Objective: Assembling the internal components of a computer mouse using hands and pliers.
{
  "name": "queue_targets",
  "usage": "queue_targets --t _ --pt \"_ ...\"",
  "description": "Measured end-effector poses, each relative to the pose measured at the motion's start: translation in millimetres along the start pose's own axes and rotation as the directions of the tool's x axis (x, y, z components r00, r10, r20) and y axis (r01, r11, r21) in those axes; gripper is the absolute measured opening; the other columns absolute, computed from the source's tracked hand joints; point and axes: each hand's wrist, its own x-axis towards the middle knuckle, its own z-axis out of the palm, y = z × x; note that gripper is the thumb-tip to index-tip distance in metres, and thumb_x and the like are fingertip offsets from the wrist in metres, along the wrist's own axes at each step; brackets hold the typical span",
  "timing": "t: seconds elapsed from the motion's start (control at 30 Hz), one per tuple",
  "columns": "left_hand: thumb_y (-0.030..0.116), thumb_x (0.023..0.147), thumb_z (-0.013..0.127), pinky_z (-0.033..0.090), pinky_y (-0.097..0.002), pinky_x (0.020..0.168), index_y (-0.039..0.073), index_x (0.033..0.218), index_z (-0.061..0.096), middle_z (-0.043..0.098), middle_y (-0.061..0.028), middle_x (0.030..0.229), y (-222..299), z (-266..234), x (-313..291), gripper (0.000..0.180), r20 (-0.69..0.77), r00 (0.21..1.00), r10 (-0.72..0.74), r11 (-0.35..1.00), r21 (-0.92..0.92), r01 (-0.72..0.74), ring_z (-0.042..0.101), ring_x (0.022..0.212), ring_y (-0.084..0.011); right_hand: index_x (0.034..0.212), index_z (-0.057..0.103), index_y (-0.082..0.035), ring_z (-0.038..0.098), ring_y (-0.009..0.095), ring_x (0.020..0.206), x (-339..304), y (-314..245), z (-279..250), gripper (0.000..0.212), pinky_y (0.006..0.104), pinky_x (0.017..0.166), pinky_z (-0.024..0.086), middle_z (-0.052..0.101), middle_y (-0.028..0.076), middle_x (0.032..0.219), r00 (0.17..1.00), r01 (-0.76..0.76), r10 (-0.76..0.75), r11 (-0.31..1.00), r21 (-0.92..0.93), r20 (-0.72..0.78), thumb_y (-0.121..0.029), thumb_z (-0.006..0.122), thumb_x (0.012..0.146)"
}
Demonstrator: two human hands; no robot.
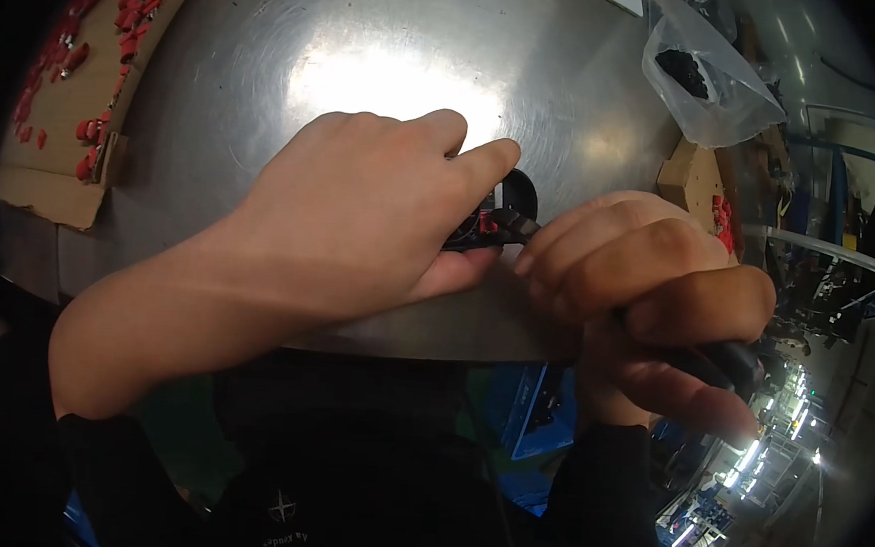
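Observation:
My left hand is closed around a small black part with a bit of red in it, just above the metal table. A round black piece shows beyond my index finger. To the right, my right hand wraps round a black-handled tool, whose rounded handle end sticks out below the fingers. A dark narrow piece runs from the right fingertips to the black part. My fingers hide most of the tool and the part, so the tool's exact kind does not show.
A shiny metal table curves in front of me. On the left, a cardboard tray holds many red pieces. A clear plastic bag with black bits lies at the right, beside a cardboard box. Below the edge is a blue bin.

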Motion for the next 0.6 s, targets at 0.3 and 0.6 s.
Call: queue_targets --t 0.3,0.6 --pt "0.036 0.078 0.082 0.055 -0.0430 0.066 0.014 0.137 0.066 0.064 -0.0099 0.092 2 1 2 0.065 -0.026 0.998 0.049 0.999 0.009 -0.049 0.068 0.077 -0.0309 0.098 0.051 -0.004 0.063 0.025 0.055 7 -5 -8 0.070 0.0415 0.057 0.061 0.065 0.015 0.075 0.995 -0.004 0.001 1.000 0.027 0.104 -0.074 0.045 0.101" --pt "0.035 0.082 0.081 0.055 -0.0406 0.062 0.011 0.133 0.064 0.059 -0.0089 0.090 7 3 0 0.059 -0.104 0.984 0.147 0.987 0.083 -0.138 0.068 0.072 -0.0272 0.144 0.042 -0.004 0.063 0.030 0.089 -13 1 -38 0.102 0.0503 0.084 0.056 0.057 0.017 0.108 0.979 -0.026 0.068 0.976 0.218 -0.191 -0.090 0.048 0.088"
